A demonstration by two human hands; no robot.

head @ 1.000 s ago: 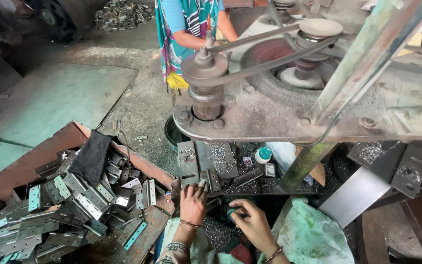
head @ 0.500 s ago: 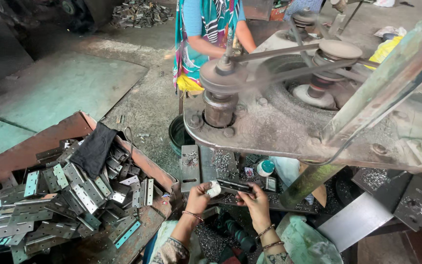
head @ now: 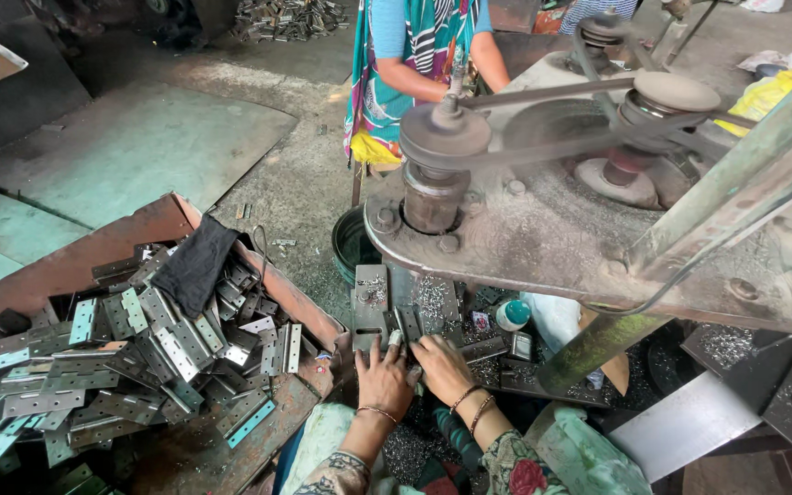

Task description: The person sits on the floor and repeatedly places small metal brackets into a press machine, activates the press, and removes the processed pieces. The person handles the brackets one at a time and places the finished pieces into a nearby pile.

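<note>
My left hand point(head: 383, 377) and my right hand point(head: 443, 366) rest side by side on the machine's work plate point(head: 370, 295), under the belt-driven drill head point(head: 437, 188). Together they press on a small metal hinge piece point(head: 406, 323) that pokes out between the fingertips. Metal shavings cover the plate around it. Bangles sit on both wrists. A rusty tray point(head: 75, 261) heaped with several metal hinges point(head: 162, 348) stands just left of my left hand.
A black cloth point(head: 192, 266) lies on the hinge pile. A person in a striped garment point(head: 414, 46) stands across the machine. Pulleys and a belt point(head: 598, 101) spin above. A small teal-capped bottle point(head: 511, 314) and a dark bucket point(head: 352, 243) sit near the plate.
The view has swung lower and left. Both hands have moved forward and come together on the plate, pressing on the hinge piece under the drill head.
</note>
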